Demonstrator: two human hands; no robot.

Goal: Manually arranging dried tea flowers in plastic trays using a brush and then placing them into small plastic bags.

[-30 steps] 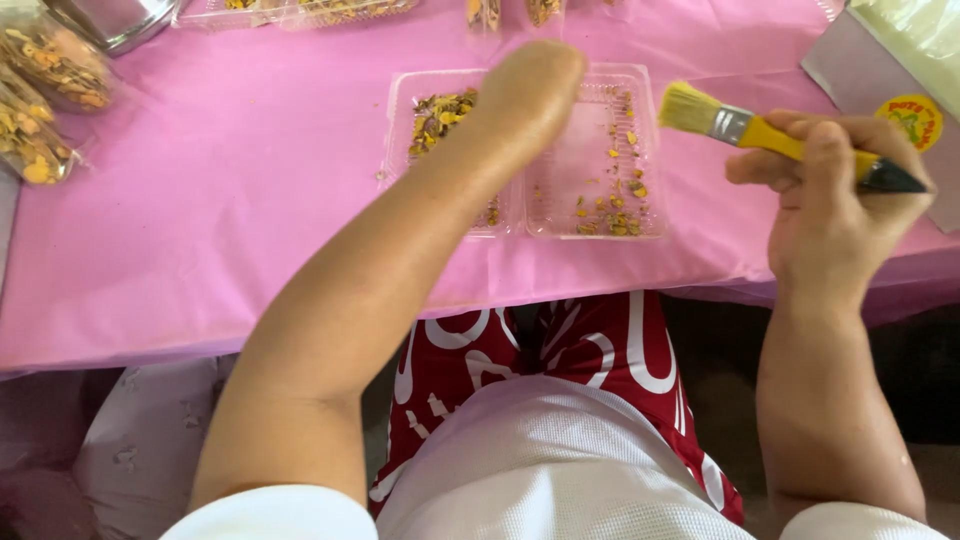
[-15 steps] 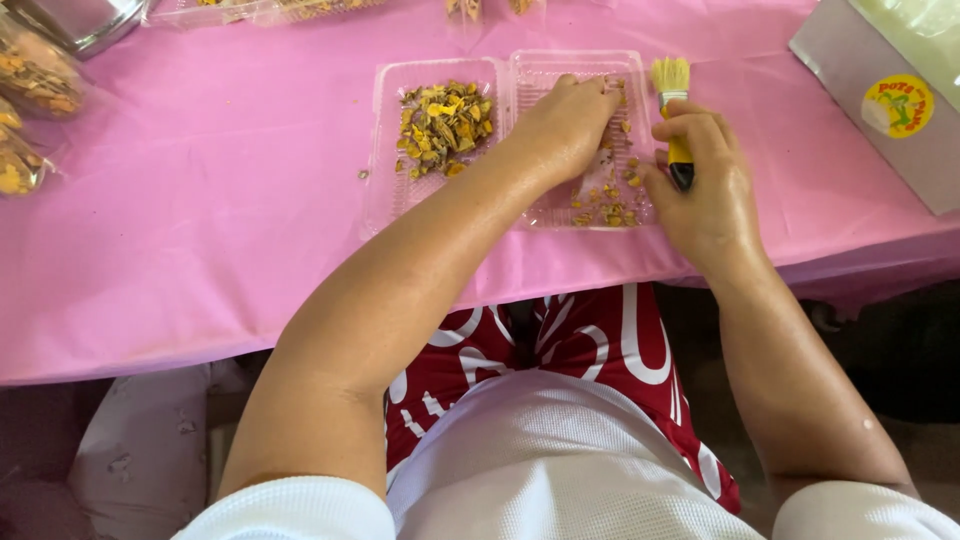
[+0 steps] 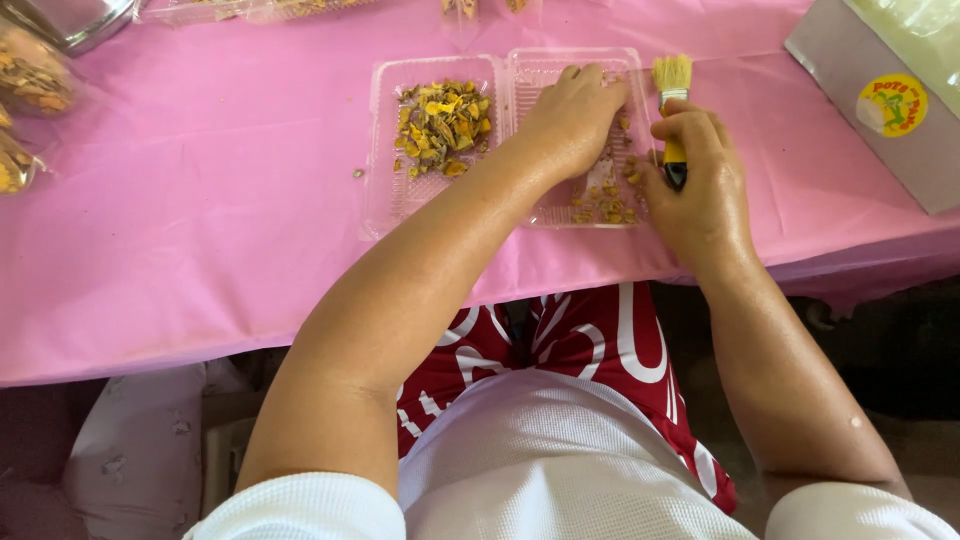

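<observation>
Left hand (image 3: 572, 118): my palm lies flat in the right half of the clear tray (image 3: 440, 205), fingers loose, grasping nothing.
Right hand (image 3: 700, 180): clenched on my brush (image 3: 672, 82), bristles pointing away, just beside the tray.
Yellow pieces (image 3: 440, 125): heaped left of my left hand.
Table (image 3: 200, 230): pink cover.

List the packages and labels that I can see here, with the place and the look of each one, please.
Clear plastic clamshell tray: table centre, open, two compartments with yellow-brown pieces.
Grey box: top right corner, partly cut off.
Round sticker: on the grey box, yellow with a red rim.
Clear bags: left edge, filled with orange-brown pieces.
Clear plastic containers: top edge, mostly out of view.
</observation>
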